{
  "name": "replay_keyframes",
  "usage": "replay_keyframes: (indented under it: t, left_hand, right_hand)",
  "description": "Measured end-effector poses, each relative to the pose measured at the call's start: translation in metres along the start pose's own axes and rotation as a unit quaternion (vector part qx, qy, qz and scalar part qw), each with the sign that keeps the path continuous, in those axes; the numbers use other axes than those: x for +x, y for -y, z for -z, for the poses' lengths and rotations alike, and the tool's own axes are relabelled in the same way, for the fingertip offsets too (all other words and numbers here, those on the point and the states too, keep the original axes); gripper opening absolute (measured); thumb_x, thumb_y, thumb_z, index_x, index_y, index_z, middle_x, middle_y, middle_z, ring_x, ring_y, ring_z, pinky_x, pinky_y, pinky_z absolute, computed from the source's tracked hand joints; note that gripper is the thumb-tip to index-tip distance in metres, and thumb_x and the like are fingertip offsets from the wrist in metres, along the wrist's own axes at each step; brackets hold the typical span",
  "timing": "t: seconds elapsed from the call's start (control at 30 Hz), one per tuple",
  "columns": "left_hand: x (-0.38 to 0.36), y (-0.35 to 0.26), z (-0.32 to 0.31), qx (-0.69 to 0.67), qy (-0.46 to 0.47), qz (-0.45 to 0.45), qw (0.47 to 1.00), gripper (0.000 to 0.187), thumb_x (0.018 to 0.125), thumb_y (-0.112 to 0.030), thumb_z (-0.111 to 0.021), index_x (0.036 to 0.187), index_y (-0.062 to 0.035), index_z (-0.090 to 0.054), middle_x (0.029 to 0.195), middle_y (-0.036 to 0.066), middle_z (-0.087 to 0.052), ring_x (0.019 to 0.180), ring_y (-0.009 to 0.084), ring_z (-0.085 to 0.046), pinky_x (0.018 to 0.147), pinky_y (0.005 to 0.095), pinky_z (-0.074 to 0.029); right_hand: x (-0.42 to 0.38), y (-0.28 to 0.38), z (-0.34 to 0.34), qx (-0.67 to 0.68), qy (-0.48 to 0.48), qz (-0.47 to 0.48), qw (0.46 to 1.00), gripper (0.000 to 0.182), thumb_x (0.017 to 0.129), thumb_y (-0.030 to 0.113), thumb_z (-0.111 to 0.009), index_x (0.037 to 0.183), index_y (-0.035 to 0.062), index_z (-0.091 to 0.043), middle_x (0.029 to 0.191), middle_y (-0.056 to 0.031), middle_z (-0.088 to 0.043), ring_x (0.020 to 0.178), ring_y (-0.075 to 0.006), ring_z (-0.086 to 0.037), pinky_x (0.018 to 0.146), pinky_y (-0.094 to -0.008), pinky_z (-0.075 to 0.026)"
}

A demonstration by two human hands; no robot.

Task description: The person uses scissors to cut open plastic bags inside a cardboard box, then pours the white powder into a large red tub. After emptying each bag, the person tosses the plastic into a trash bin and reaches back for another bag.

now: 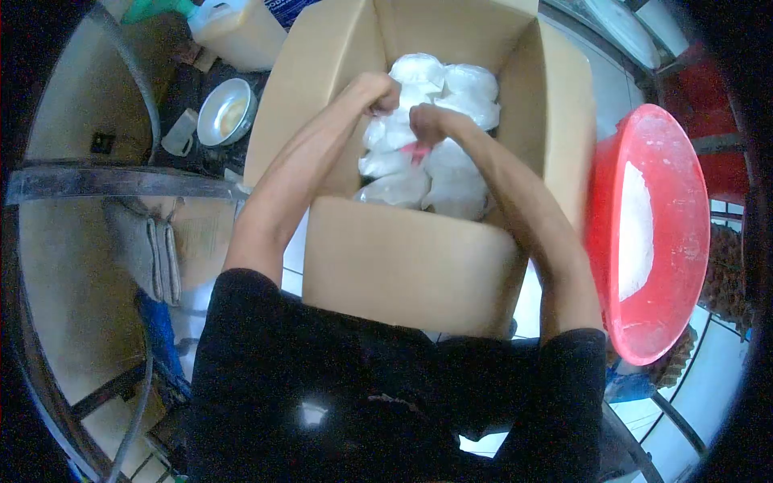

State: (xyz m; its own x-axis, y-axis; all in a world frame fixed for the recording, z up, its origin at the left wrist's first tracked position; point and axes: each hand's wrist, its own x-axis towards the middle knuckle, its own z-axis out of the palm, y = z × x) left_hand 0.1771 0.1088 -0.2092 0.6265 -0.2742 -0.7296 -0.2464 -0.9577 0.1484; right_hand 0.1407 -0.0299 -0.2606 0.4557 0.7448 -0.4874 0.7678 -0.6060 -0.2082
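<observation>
Both of my hands reach down into an open cardboard box (407, 262) that holds several clear plastic bags of white powder (457, 181). My left hand (380, 92) is closed in a fist-like grip at the left edge of a plastic bag (409, 98) near the middle of the pile. On that bag's right side, my right hand (429, 125) is curled and closed, its fingertips hidden. Both hands appear to grip the plastic of this bag. Just beneath my right hand shows a small pink patch (416, 151), too blurred to name.
A large red basin (672, 241) with white powder (635, 233) inside stands right of the box. At the left are a metal bowl (228, 113), a clear plastic cup (180, 133) and a jug (237, 36). Folded cardboard (163, 258) lies lower left.
</observation>
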Motion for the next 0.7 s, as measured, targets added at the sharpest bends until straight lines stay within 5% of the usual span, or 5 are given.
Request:
replay_keyframes:
  t: [0.07,0.1,0.2,0.5,0.7]
  left_hand:
    - [-0.009,-0.004,0.007,0.048,-0.003,0.006,0.999,0.011,0.062,-0.006,-0.049,0.058,-0.0007,-0.058,0.059,0.014,-0.056,0.05,0.0238,-0.054,0.044,0.0386,-0.042]
    - [-0.013,-0.005,0.01,0.072,-0.003,0.01,0.997,0.011,0.061,-0.006,-0.049,0.059,0.0002,-0.059,0.06,0.015,-0.057,0.051,0.0244,-0.055,0.044,0.0392,-0.042]
    - [-0.041,-0.017,0.013,0.029,-0.058,0.068,0.996,0.013,0.061,-0.006,-0.05,0.062,0.0023,-0.06,0.062,0.017,-0.058,0.052,0.0258,-0.056,0.047,0.0401,-0.043]
    - [-0.043,-0.017,0.012,0.019,-0.058,0.072,0.996,0.016,0.064,-0.006,-0.049,0.069,0.0035,-0.061,0.068,0.017,-0.061,0.056,0.0249,-0.059,0.05,0.0381,-0.046]
    - [-0.051,-0.018,0.014,0.025,-0.06,0.073,0.995,0.013,0.064,-0.016,-0.054,0.058,-0.0043,-0.056,0.055,0.01,-0.055,0.044,0.0186,-0.054,0.043,0.0339,-0.045]
  right_hand:
    - [-0.009,-0.003,0.01,0.023,0.0,0.021,1.0,0.064,0.05,0.063,-0.07,0.063,0.0011,-0.065,0.06,-0.0157,-0.061,0.058,-0.0279,-0.058,0.06,-0.0355,-0.048]
    - [-0.009,0.001,0.013,0.029,-0.009,-0.047,0.998,0.081,0.035,0.047,-0.085,0.091,-0.0051,-0.057,0.089,-0.0168,-0.064,0.083,-0.0308,-0.061,0.072,-0.0364,-0.049]
    - [-0.008,-0.023,0.013,0.042,0.067,-0.072,0.994,0.054,0.054,0.052,-0.074,0.06,-0.0003,-0.064,0.059,-0.0125,-0.061,0.055,-0.0244,-0.058,0.054,-0.0364,-0.047]
    - [-0.032,0.014,0.018,0.094,-0.088,-0.08,0.988,0.074,0.038,0.054,-0.081,0.083,-0.0013,-0.06,0.078,-0.014,-0.064,0.074,-0.0278,-0.062,0.066,-0.0372,-0.05]
    - [-0.029,0.025,0.028,0.124,0.015,-0.104,0.987,0.078,0.038,0.053,-0.082,0.089,-0.0022,-0.06,0.084,-0.0146,-0.065,0.079,-0.0266,-0.063,0.067,-0.0364,-0.05]
